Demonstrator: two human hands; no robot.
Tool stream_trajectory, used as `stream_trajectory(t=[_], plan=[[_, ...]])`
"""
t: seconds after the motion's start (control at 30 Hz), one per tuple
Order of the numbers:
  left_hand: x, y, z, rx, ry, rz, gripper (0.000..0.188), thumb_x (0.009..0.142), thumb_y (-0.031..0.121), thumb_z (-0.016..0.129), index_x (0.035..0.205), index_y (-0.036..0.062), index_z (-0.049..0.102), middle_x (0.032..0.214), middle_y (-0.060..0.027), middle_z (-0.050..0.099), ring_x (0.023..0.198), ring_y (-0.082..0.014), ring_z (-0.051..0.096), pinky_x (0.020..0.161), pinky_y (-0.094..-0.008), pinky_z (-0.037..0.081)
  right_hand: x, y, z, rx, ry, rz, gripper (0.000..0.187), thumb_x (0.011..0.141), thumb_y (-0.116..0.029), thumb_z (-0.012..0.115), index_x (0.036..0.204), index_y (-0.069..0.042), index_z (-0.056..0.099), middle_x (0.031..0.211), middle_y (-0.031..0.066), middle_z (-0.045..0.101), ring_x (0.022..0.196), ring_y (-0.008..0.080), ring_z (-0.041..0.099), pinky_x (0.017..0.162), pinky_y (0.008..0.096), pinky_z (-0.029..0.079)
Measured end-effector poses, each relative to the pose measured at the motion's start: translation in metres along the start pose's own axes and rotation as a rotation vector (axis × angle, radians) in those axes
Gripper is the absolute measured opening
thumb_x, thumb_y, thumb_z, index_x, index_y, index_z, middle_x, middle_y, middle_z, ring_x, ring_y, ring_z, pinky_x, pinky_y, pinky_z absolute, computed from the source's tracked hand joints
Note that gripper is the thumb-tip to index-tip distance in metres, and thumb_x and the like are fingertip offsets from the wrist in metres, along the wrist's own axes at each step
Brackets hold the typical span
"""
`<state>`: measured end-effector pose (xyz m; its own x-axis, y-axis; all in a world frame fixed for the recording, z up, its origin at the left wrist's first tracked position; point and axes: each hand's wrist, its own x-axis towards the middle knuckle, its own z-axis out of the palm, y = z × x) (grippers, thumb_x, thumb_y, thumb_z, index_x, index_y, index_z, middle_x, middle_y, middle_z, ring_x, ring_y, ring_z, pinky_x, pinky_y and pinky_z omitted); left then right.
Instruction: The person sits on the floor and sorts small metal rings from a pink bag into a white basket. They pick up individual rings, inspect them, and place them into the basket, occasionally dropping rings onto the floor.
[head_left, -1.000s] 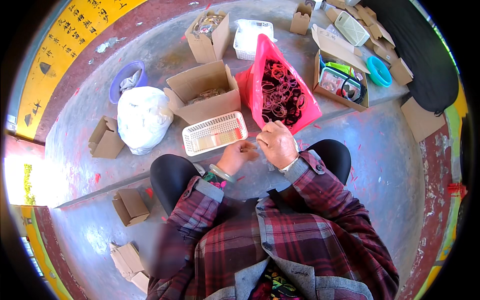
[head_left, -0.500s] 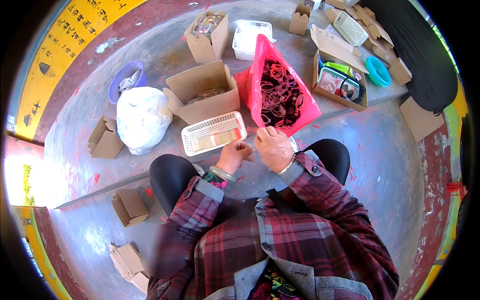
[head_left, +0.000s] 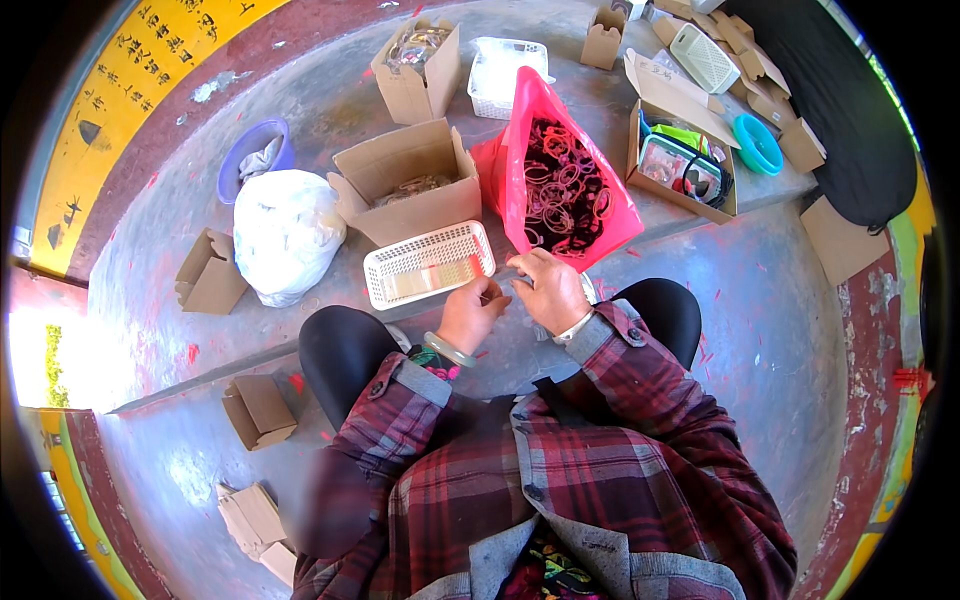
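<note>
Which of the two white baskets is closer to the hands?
The long flat basket just ahead of the left hand; the other basket sits far back beside a cardboard box.

Pink bag (head_left: 520,130) at 12, white basket (head_left: 428,264) at 11, white sack (head_left: 285,232) at 10, teal bowl (head_left: 758,143) at 2, red plaid sleeves (head_left: 640,370).

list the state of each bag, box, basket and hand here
pink bag: open, full of hair ties
white bag: closed, bulging
big cardboard box: open
white basket: upright, nearly empty
left hand: fingers curled, contents unclear
right hand: fingers curled, contents unclear
</note>
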<state>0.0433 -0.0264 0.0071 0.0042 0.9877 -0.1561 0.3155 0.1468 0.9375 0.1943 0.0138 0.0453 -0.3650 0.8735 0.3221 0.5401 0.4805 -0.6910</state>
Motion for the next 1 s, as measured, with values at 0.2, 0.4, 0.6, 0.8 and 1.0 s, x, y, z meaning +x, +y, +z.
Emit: stream_trajectory(t=[0.2, 0.4, 0.6, 0.8, 1.0], plan=[[0.000, -0.002, 0.003, 0.073, 0.029, 0.064, 0.014, 0.076, 0.008, 0.065, 0.076, 0.0016, 0.053, 0.063, -0.0049, 0.057, 0.051, -0.0095, 0.053, 0.043, -0.0240, 0.044, 0.000, 0.010, 0.000, 0.040, -0.057, 0.091, 0.017, 0.067, -0.004, 0.063, 0.083, 0.000, 0.058, 0.075, 0.0124, 0.059, 0.065, 0.0249, 0.059, 0.055, 0.0313, 0.046], [0.006, -0.006, 0.002, -0.194, 0.030, 0.062, 0.018, 0.075, 0.010, 0.067, 0.086, -0.0010, 0.057, 0.071, -0.0038, 0.060, 0.064, -0.0086, 0.057, 0.056, -0.0231, 0.047, 0.002, 0.015, 0.003, 0.328, -0.091, 0.319, 0.011, 0.072, -0.008, 0.061, 0.080, -0.001, 0.059, 0.070, 0.0118, 0.062, 0.058, 0.0218, 0.060, 0.052, 0.0317, 0.046], [0.008, 0.001, -0.012, -0.289, -0.118, -0.102, 0.031, 0.077, 0.012, 0.066, 0.103, -0.0043, 0.059, 0.085, -0.0052, 0.063, 0.074, -0.0108, 0.059, 0.062, -0.0232, 0.048, 0.011, 0.023, -0.013, 0.666, -0.202, 0.575, 0.010, 0.078, -0.009, 0.063, 0.080, 0.001, 0.063, 0.067, 0.0029, 0.060, 0.056, 0.0081, 0.056, 0.048, 0.0204, 0.043], [0.006, 0.004, -0.015, -0.703, -0.135, -0.085, 0.026, 0.084, 0.008, 0.057, 0.102, -0.0099, 0.056, 0.094, -0.0125, 0.061, 0.086, -0.0200, 0.061, 0.080, -0.0293, 0.050, 0.017, 0.018, -0.024, 0.724, -0.123, 0.597, 0.011, 0.080, -0.012, 0.062, 0.078, -0.001, 0.063, 0.066, 0.0030, 0.061, 0.052, 0.0082, 0.055, 0.044, 0.0194, 0.040], [0.006, 0.007, -0.023, -0.661, -0.179, -0.224, 0.026, 0.084, 0.008, 0.057, 0.105, -0.0080, 0.056, 0.101, -0.0143, 0.059, 0.089, -0.0203, 0.060, 0.073, -0.0289, 0.052, 0.020, 0.009, -0.031, 0.676, -0.137, 0.617, 0.011, 0.081, -0.012, 0.060, 0.077, -0.002, 0.063, 0.067, 0.0029, 0.061, 0.045, 0.0069, 0.052, 0.041, 0.0195, 0.037]])
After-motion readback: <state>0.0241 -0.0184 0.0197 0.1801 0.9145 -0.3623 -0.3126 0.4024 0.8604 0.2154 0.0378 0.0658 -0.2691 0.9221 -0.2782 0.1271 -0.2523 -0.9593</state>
